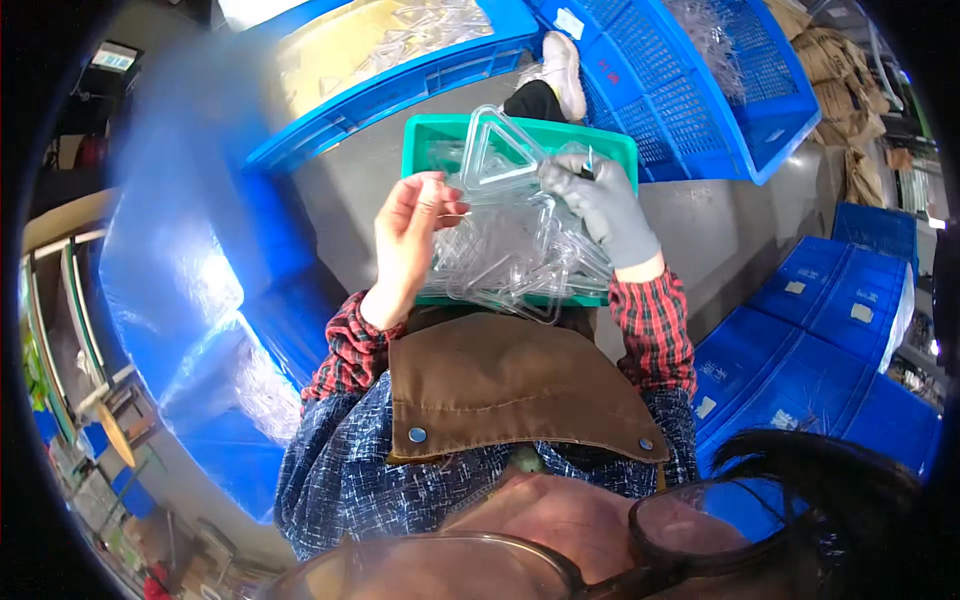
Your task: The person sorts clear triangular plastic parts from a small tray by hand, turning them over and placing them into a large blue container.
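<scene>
A green bin in front of me is heaped with clear plastic triangular pieces. Above the heap, my right hand, in a grey glove, is closed on the right corner of a hollow clear plastic triangle. A small dark object also shows at the gloved fingertips; its kind is unclear. My bare left hand is beside the triangle's lower left corner, with fingers curled and thumb against them. Whatever those fingers may hold is too small to make out.
Beyond the bin stands a blue crate of clear pieces. Another blue crate with slotted walls is at the far right, beside a shoe. Blue boxes lie to the right; blue plastic-covered containers stand on the left.
</scene>
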Demonstrator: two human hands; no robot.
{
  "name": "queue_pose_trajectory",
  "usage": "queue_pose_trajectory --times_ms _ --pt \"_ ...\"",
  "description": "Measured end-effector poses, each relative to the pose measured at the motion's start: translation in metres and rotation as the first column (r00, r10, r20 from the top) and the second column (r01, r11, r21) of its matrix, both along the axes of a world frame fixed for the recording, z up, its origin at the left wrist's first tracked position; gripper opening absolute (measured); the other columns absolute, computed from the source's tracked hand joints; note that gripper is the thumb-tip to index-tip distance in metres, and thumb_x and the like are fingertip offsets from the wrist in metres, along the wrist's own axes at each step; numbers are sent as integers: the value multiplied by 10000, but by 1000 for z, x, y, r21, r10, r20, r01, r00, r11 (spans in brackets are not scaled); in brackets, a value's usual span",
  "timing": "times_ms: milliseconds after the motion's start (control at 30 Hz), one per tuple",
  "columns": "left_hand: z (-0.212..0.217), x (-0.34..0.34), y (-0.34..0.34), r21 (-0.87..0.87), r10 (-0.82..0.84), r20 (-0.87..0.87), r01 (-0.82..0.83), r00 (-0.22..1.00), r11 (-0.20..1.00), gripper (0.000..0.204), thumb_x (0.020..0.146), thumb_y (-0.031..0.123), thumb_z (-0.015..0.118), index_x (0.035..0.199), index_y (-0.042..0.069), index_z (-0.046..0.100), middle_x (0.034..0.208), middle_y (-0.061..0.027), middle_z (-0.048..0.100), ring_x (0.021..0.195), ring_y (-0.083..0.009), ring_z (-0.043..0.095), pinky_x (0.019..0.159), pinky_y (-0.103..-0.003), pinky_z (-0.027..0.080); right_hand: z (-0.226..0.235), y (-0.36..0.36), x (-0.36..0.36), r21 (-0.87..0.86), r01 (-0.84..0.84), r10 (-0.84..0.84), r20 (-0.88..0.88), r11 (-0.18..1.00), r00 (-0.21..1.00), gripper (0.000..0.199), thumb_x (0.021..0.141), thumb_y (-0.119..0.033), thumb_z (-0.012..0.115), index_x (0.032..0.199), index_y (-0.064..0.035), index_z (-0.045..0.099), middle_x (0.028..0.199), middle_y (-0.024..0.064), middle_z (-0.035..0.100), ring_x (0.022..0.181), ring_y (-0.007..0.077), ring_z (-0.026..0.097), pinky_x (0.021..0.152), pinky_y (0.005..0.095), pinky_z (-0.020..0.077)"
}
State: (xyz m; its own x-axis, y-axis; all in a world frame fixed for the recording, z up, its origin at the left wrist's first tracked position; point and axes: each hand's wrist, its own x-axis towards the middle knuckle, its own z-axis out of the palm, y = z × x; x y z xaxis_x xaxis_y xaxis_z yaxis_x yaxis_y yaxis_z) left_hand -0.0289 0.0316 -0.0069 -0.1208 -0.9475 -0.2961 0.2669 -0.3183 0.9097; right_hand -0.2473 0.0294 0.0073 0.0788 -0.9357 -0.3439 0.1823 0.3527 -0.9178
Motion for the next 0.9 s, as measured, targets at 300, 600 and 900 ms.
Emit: queue_pose_trajectory --times_ms 300,600,900 --pt "-7 -21 -2 -46 -64 -38 62 997 997 286 884 243 510 1052 14 482 855 -37 567 773 -109 560 694 -257 483 4 47 -6 -25 215 -208 169 976 963 120 809 -3 563 876 91 594 809 78 609 722 82 543 643 198 430" --pt "-6 -19 -8 21 12 -151 -9 989 1000 275 879 283 513 968 26 556 878 -38 596 820 -114 569 716 -260 477 -1 54 10 -137 164 -180 -107 977 978 137 803 -99 618 833 34 627 720 4 589 659 40 486 585 173 376" --pt "25 -19 -33 -595 -10 519 369 855 714 360 776 234 645 1033 6 539 1049 -105 569 1006 -200 532 862 -295 415 13 42 -3 -96 1 -14 -128 995 992 168 827 -144 597 857 20 621 697 -22 568 647 25 470 571 174 375"
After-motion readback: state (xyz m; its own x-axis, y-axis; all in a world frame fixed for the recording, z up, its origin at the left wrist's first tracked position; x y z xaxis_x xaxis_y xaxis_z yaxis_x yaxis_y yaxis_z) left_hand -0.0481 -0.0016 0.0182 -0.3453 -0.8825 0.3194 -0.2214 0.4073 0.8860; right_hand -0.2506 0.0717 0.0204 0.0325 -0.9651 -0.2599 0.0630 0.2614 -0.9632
